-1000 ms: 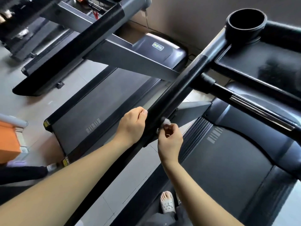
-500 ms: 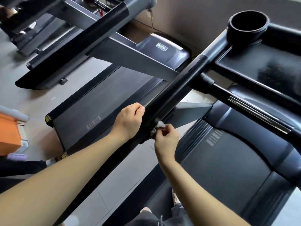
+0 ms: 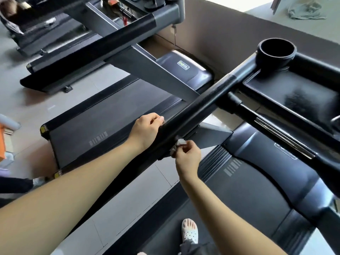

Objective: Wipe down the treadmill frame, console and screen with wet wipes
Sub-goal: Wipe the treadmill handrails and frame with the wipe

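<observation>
Tile flooring (image 3: 119,214) is bounded by a beige wall (image 3: 230,34). The black handrail (image 3: 200,105) is gripped by the left hand (image 3: 145,131), fingers curled over it. A crumpled wet wipe (image 3: 180,142) is pinched by the fingertips of the right hand (image 3: 187,157), held against the handrail's lower edge.

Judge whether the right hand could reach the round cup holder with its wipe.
Probably yes: the right hand pinches the wipe at the handrail, and nothing blocks the way up to the cup holder, though leaning forward may be needed.

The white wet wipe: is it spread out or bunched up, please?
Bunched up: the white wet wipe is a crumpled wad pinched by the right hand.
</observation>
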